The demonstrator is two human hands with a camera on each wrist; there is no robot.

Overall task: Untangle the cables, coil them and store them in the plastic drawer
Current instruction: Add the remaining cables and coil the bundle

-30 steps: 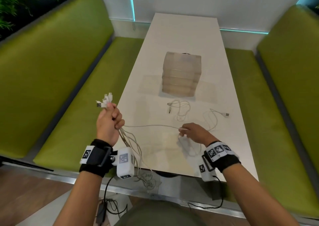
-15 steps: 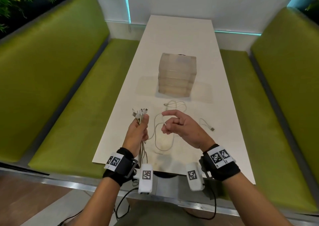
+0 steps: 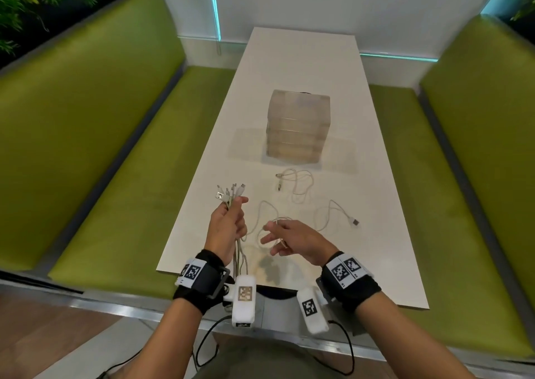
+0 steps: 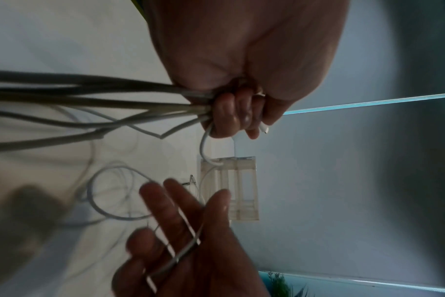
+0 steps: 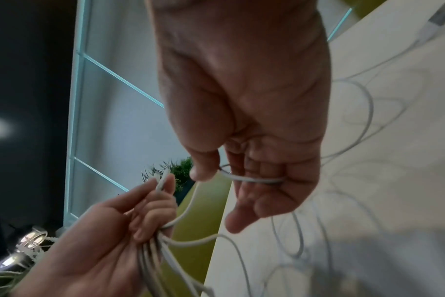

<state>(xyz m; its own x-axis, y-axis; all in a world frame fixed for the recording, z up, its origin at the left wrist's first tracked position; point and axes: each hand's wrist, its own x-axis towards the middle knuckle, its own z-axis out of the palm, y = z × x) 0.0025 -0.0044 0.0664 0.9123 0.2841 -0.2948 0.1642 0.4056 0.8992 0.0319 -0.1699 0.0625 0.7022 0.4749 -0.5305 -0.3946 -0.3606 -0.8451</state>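
Observation:
My left hand (image 3: 234, 213) grips a bundle of white cables (image 3: 231, 193) upright over the near-left edge of the table, plugs fanned out above the fist. The bundle (image 4: 89, 100) trails down past the wrist. My right hand (image 3: 275, 239) hovers beside it with fingers half curled, and a thin white cable (image 5: 252, 179) lies across them under the thumb. That cable loops (image 3: 262, 203) on toward the left hand. The translucent plastic drawer unit (image 3: 298, 127) stands mid-table, its drawers closed. One loose cable (image 3: 295, 182) lies in front of it.
A cable end with a USB plug (image 3: 354, 221) lies on the white table (image 3: 289, 60) to the right of my right hand. Green benches (image 3: 101, 147) flank the table on both sides. A wall closes off the far end.
My left hand carried the bundle from over the left bench to the table's near edge. My right hand lifted off the table with a cable and drew close to the left hand.

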